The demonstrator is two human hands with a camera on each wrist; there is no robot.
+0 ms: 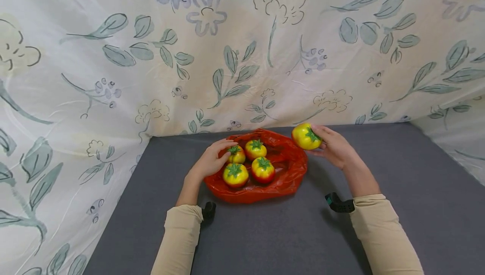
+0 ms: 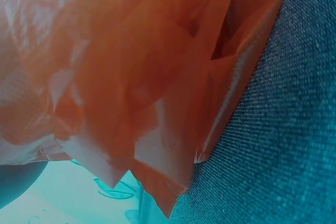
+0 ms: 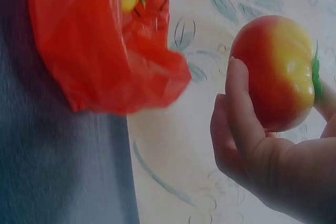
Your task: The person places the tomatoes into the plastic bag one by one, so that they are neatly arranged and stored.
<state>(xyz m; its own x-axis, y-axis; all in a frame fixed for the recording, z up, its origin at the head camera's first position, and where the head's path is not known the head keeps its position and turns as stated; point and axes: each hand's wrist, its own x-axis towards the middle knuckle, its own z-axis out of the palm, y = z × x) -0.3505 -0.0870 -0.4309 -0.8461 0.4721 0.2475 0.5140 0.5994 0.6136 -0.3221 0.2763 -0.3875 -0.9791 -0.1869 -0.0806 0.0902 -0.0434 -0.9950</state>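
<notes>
A red plastic bag lies with its mouth wide open, its rim rolled outward. Inside sit several toy-like tomatoes, yellow and red with green star-shaped tops, among them a front-left tomato and a front-right tomato. My left hand reaches over the bag's left rim, thumb and fingers curved about the back-left tomato, partly hiding it. Beyond the bag's right rim, my right hand grips another tomato in the air, fingers under its red side.
A dark grey cloth-covered table extends around the bag. Behind it hangs a pale curtain with flowers and leaves. Crumpled bag plastic fills most of the left wrist view. A black wrist device is worn at the right sleeve.
</notes>
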